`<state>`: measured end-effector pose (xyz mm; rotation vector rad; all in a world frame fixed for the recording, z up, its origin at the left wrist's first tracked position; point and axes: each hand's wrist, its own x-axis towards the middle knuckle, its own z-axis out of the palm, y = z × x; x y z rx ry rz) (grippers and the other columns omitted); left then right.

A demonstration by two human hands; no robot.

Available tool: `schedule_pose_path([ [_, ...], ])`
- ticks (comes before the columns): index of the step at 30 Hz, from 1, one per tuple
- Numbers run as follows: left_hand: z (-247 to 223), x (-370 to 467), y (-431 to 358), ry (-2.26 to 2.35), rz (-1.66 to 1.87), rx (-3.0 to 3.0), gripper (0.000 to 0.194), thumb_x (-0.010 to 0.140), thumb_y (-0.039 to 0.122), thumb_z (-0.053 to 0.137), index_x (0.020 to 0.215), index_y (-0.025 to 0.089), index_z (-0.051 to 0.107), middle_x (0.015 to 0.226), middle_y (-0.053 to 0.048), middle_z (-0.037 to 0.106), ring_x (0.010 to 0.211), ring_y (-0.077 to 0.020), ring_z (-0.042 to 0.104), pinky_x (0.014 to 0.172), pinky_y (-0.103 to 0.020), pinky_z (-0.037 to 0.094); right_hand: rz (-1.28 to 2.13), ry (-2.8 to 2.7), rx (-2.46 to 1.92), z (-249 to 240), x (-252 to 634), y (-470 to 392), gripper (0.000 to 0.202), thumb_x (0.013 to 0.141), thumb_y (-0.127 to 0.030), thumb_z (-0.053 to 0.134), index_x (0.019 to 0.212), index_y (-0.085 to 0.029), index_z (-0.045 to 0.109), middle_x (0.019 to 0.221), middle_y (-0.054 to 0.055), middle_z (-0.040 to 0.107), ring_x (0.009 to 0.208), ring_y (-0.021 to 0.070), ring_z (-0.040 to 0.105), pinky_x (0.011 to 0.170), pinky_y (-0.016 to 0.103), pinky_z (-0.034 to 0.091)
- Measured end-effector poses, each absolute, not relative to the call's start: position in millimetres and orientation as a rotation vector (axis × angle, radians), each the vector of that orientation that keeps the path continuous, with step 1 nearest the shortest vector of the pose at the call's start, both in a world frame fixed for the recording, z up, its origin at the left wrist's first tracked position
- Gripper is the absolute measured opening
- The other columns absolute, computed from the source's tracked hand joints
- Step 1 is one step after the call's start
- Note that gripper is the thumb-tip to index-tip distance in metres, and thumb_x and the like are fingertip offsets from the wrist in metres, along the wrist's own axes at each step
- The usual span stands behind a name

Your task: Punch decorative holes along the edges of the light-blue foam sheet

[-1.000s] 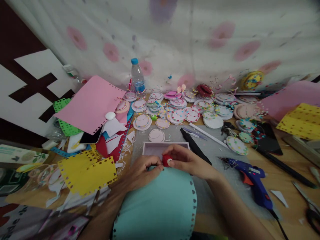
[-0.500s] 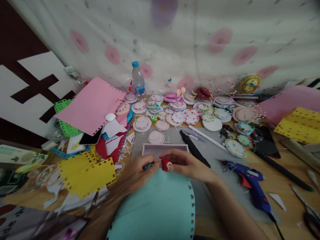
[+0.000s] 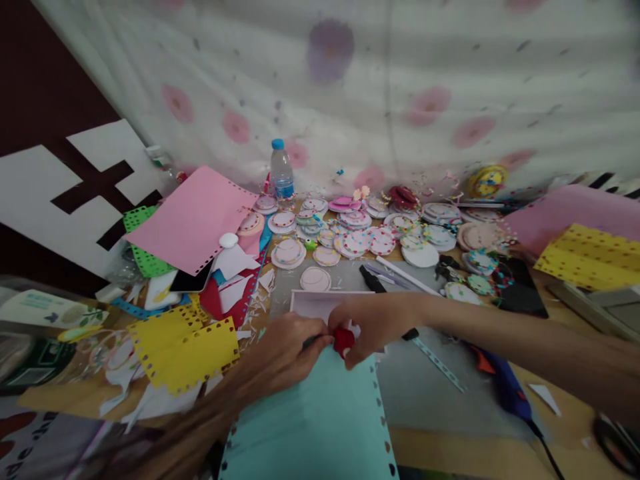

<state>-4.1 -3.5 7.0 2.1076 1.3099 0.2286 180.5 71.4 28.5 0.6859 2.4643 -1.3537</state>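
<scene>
A teal paper sheet (image 3: 313, 427), with small heart-shaped holes along its side edges, slopes down toward me at the front of the table. My left hand (image 3: 287, 350) pinches its far edge between thumb and fingers. Wrapped around a small red craft punch (image 3: 343, 341) at that same edge is my right hand (image 3: 375, 323); the fingers partly hide the punch. Behind both hands lies a shallow white tray (image 3: 307, 301). A narrow teal strip with punched holes (image 3: 440, 365) rests on the grey mat (image 3: 425, 400), to the right of the sheet.
Several layered paper discs with beads (image 3: 353, 241) crowd the back. A blue glue gun (image 3: 507, 390) lies under my right forearm, near scissors (image 3: 617, 447). Yellow punched paper (image 3: 187, 350), pink paper (image 3: 197, 217) and scraps lie left. A water bottle (image 3: 283, 170) stands behind.
My right hand has shifted right with the red punch along the sheet's edge, and its forearm has swung up and outward. The teal strip on the mat now shows. The camera view has tilted slightly.
</scene>
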Motion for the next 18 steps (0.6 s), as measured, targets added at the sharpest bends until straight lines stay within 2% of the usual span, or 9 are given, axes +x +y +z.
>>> schedule_pose_path([
  [5, 1.6, -1.6, -4.4, 1.398, 0.324, 2.167, 0.024, 0.092, 0.027, 0.047, 0.087, 0.017, 0.069, 0.086, -0.005, 0.071, 0.083, -0.0204, 0.062, 0.075, -0.029, 0.041, -1.141, 2.553, 0.790, 35.1, 174.1, 71.9, 0.023, 0.062, -0.033, 0.076, 0.079, -0.018, 0.070, 0.067, 0.001, 0.061, 0.059, 0.0143, 0.052, 0.053, 0.025, 0.038],
  [12, -9.0, -5.3, 5.0, 1.405, 0.349, 2.213, 0.024, 0.091, 0.028, 0.047, 0.086, 0.018, 0.069, 0.084, -0.005, 0.072, 0.083, -0.0207, 0.063, 0.075, -0.029, 0.043, -1.331, 2.516, 0.902, 29.6, 179.2, 70.9, 0.017, 0.065, -0.031, 0.073, 0.075, -0.018, 0.067, 0.070, 0.002, 0.065, 0.064, 0.0160, 0.057, 0.057, 0.026, 0.042],
  [18, -7.3, -0.6, 10.9, 1.343, 0.327, 2.254, 0.026, 0.092, 0.030, 0.048, 0.089, 0.018, 0.071, 0.088, -0.005, 0.073, 0.084, -0.0216, 0.063, 0.077, -0.030, 0.043, -1.273, 2.549, 0.951, 23.6, 180.6, 72.2, 0.017, 0.059, -0.017, 0.075, 0.073, -0.018, 0.066, 0.071, 0.002, 0.065, 0.068, 0.0186, 0.059, 0.061, 0.029, 0.044],
])
